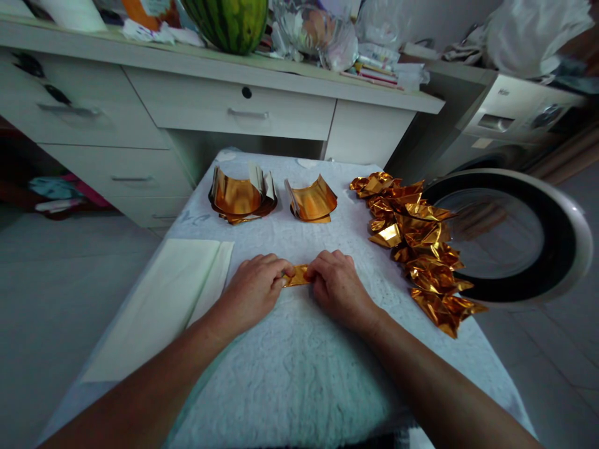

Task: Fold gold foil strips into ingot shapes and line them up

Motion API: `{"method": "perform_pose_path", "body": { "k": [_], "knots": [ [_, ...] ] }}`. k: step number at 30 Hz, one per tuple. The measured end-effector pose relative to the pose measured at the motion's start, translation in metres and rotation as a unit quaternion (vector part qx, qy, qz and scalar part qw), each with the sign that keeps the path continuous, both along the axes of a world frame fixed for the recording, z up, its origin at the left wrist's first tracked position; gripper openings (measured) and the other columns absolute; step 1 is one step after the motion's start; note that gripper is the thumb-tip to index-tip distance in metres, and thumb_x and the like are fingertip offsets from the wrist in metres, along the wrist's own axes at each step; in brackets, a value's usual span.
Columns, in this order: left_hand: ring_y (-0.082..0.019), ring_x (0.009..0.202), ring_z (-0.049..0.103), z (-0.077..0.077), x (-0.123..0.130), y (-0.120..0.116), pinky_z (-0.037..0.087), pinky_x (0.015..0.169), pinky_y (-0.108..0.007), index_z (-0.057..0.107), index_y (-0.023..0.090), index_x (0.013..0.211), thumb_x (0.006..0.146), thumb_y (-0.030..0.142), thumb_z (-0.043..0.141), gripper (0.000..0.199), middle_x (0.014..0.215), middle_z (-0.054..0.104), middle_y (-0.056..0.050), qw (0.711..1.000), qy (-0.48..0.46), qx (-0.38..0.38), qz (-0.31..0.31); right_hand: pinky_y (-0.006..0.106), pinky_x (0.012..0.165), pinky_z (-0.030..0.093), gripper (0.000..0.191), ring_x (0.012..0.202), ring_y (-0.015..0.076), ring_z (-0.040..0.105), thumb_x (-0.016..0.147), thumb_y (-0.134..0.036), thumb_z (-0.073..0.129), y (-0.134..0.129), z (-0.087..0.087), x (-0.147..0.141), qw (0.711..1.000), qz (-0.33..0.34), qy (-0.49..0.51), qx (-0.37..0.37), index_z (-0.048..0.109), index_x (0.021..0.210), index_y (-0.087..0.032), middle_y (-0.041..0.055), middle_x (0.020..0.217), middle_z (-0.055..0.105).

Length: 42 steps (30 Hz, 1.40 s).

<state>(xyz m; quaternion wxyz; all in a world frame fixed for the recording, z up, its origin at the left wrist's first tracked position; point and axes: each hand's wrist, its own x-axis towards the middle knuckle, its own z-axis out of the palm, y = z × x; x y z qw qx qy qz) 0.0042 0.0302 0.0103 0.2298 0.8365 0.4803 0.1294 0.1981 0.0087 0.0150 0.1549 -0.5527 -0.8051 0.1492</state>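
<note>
A narrow folded strip of gold foil paper (296, 275) lies on the cloth-covered table between my hands. My left hand (257, 287) pinches its left end, and my right hand (337, 285) pinches the right end; the fingers hide both ends. Behind them stand two stacks of curled gold foil sheets, a larger left stack (238, 196) with some white edges showing and a smaller right stack (312, 199). To the right lies a heap of folded, crumpled gold foil pieces (412, 234).
White paper sheets (154, 305) lie on the left of the table (299, 386). Beyond it, a counter (154, 56) holds a watermelon (229, 22), plastic bags and small items. At right, a washing machine's round door (573, 237) hangs open beside the table.
</note>
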Motion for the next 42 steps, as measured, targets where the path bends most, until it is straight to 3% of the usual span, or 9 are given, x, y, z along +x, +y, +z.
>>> {"method": "perform_pose_path", "body": {
  "k": [3, 8, 16, 31, 42],
  "knots": [
    [-0.022, 0.096, 0.059, 0.0, -0.001, 0.001, 0.044, 0.087, -0.036, 0.065, 0.022, 0.097, 0.088, 0.01, 0.047, 0.024, 0.097, 0.066, -0.003, 1.0, -0.003, 0.0, -0.005, 0.034, 0.076, 0.03, 0.012, 0.087, 0.0205, 0.049, 0.09, -0.021, 0.051, -0.001, 0.001, -0.006, 0.999, -0.023, -0.022, 0.004, 0.062, 0.085, -0.019, 0.0045, 0.09, 0.061],
    [-0.02, 0.094, 0.06, 0.003, -0.005, 0.004, 0.045, 0.085, -0.033, 0.067, 0.023, 0.1, 0.087, 0.01, 0.045, 0.028, 0.096, 0.066, -0.003, 0.999, -0.015, -0.022, -0.024, 0.038, 0.078, 0.032, 0.029, 0.089, 0.0249, 0.05, 0.091, -0.047, 0.056, -0.002, 0.0, -0.017, 0.995, -0.052, -0.08, 0.019, 0.06, 0.086, -0.019, 0.007, 0.093, 0.06],
    [-0.017, 0.085, 0.058, 0.009, -0.012, 0.006, 0.044, 0.077, -0.028, 0.069, 0.023, 0.102, 0.082, 0.007, 0.043, 0.036, 0.086, 0.062, -0.002, 0.995, -0.049, -0.072, -0.054, 0.041, 0.078, 0.034, 0.044, 0.091, 0.0277, 0.05, 0.093, -0.061, 0.045, -0.002, -0.004, -0.022, 0.99, -0.076, -0.112, 0.03, 0.059, 0.09, -0.019, 0.0101, 0.095, 0.06],
    [-0.014, 0.072, 0.056, 0.009, -0.006, 0.007, 0.042, 0.067, -0.025, 0.071, 0.021, 0.09, 0.083, 0.012, 0.046, 0.027, 0.077, 0.062, 0.0, 0.994, -0.07, -0.074, -0.025, 0.042, 0.08, 0.035, 0.043, 0.094, 0.0282, 0.049, 0.093, -0.059, 0.044, -0.002, -0.004, -0.026, 0.989, -0.085, -0.118, 0.032, 0.06, 0.093, -0.018, 0.0101, 0.095, 0.059],
    [-0.014, 0.068, 0.052, 0.004, -0.008, 0.01, 0.039, 0.065, -0.026, 0.071, 0.018, 0.095, 0.079, 0.01, 0.047, 0.03, 0.078, 0.059, 0.0, 0.993, -0.071, -0.09, -0.018, 0.04, 0.078, 0.034, 0.021, 0.093, 0.0266, 0.048, 0.092, -0.04, 0.053, -0.003, -0.007, -0.022, 0.99, -0.082, -0.111, 0.027, 0.059, 0.094, -0.02, 0.0083, 0.097, 0.057]
  ]
}}
